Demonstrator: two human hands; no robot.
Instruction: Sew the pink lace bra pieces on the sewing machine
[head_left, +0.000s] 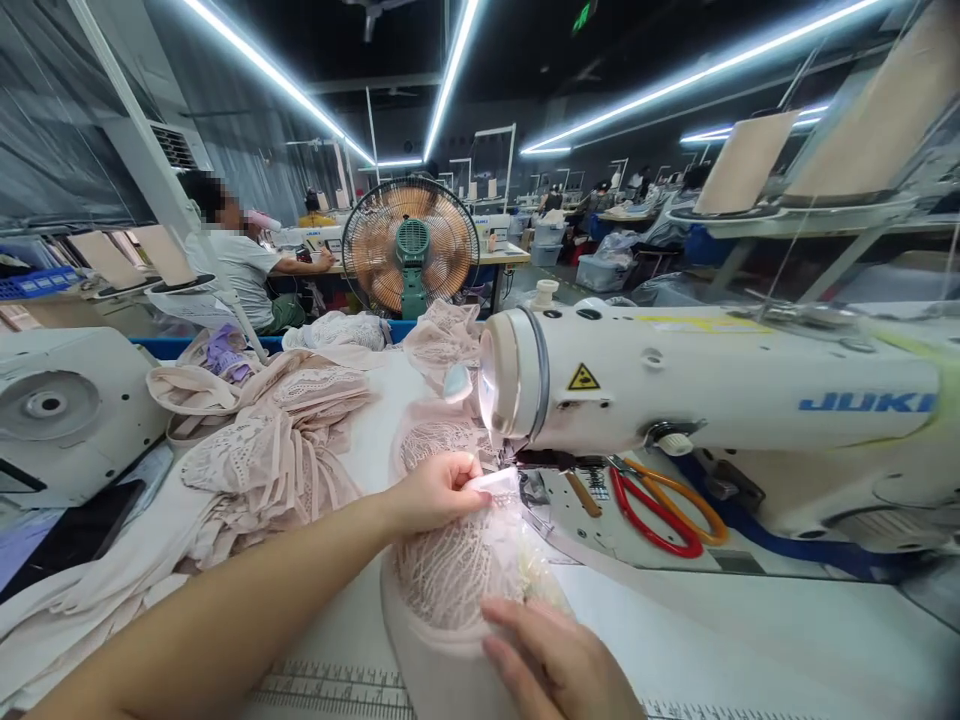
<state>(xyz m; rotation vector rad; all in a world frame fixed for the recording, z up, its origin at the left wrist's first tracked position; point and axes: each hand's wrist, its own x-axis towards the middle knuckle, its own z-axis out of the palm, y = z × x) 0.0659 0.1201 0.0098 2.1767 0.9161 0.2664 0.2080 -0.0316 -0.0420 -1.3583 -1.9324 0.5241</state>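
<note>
1. The lace piece (442, 570) lies just in front of and left of the head of the white sewing machine (720, 380), its upper part near the needle area; a pale band (495, 482) runs along its edge.
2. The left hand (435, 492) has thumb and forefinger closed together on that band, beside the machine's needle area; the right hand (562, 665) is nearer the viewer than the machine head, fingers loosely apart, fingertips at the lower lace.
3. For good handling, I would pinch the band close to its edge, fingertips clear of the needle; I would let the right hand support the lace lightly and flat, since pulling could stretch the openwork; folds under the band are best smoothed out, and both edges lined up.
4. The scissors with red and orange handles (667, 515) lie under the machine's arm, well away from the fingers; the pile of lace pieces (270, 430) sits left of the machine, and loose straps there could snag.
5. Blue lettering on the machine's arm reads "JUKI" (866, 402); a yellow warning triangle (583, 377) sits nearer its head; the ruler markings (337, 688), lower left of the machine, are too blurred to read, as is the green sign (583, 17) overhead.
</note>
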